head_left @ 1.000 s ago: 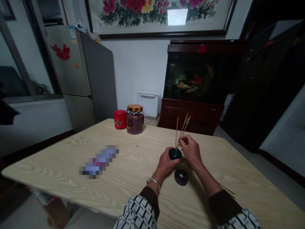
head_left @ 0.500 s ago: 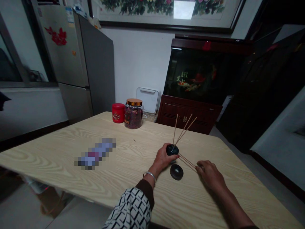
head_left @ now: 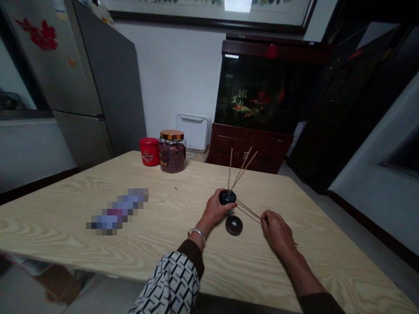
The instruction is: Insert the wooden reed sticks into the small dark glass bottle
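Observation:
My left hand (head_left: 214, 208) is wrapped around a small dark round bottle (head_left: 227, 197) standing on the wooden table (head_left: 157, 235). Three thin reed sticks (head_left: 238, 170) stand up out of the bottle and fan apart. My right hand (head_left: 274, 226) lies low on the table to the right, fingers curled onto loose sticks (head_left: 248, 210) lying flat there. A dark round cap (head_left: 233, 225) sits on the table between my two hands.
A red tin (head_left: 149, 151) and a glass jar with a gold lid (head_left: 172, 151) stand at the table's far edge. A pixelated object (head_left: 116, 210) lies at the left. Beyond are a grey fridge (head_left: 81, 78), a fish tank (head_left: 258, 93) and a wooden cabinet (head_left: 248, 146).
My right hand left the sticks standing in the bottle and dropped to the loose sticks on the table. My left hand stayed on the bottle. The view tilted down.

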`<state>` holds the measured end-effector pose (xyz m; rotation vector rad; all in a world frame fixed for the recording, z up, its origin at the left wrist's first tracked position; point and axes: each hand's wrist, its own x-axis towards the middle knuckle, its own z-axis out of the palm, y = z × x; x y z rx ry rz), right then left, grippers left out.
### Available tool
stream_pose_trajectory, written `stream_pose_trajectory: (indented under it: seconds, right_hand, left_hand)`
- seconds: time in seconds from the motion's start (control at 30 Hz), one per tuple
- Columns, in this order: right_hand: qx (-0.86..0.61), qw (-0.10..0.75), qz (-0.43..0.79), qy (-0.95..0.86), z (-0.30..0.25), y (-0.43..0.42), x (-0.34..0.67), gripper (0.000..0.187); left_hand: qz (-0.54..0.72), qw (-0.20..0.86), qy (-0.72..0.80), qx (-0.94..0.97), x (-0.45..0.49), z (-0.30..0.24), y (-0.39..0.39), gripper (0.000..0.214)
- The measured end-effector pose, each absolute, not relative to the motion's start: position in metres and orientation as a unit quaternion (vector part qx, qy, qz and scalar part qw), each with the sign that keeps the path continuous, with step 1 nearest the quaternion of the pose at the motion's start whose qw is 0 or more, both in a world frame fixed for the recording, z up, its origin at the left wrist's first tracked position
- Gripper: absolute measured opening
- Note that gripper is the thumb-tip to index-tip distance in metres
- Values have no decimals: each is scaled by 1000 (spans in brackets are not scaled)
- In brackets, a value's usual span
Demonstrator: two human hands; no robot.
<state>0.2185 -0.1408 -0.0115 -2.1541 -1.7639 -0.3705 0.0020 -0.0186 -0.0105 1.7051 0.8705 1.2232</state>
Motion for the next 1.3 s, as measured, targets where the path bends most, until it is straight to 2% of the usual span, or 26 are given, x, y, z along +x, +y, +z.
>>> stream_pose_trajectory:
  seconds: [0.17,0.33,0.47,0.57,0.67,0.8,1.07,1.3]
  right_hand:
    - [-729,208,-152,-634,-13,-142,219,24]
    - [-722,310,-185,-590,1,-149,220,34]
    - [-686,515,-164,-487,28,-150,216,30]
    - [-593,698,-42,-399,53,-136,205,28]
    - [-485,788,73,-373,74,-112,184,28]
    - [-442,799,107,-394,87,-82,159,26]
    - [-467,746,93,-465,86,-56,144,27]
    - [-539,633,129,-540,75,-45,142,27]
  left_hand:
    - [490,428,344,677,3,-12,-19,60]
    - [496,432,343,671,3,-12,-20,60]
    - [495,428,346,672,2,-14,-19,62]
    - [492,427,342,677,2,-16,-18,63]
    - [491,423,344,680,1,-16,-17,64]
    - [493,417,346,680,1,-12,-18,63]
    - [490,408,354,684,2,-14,-17,63]
    - [489,404,359,685,2,-14,-17,62]
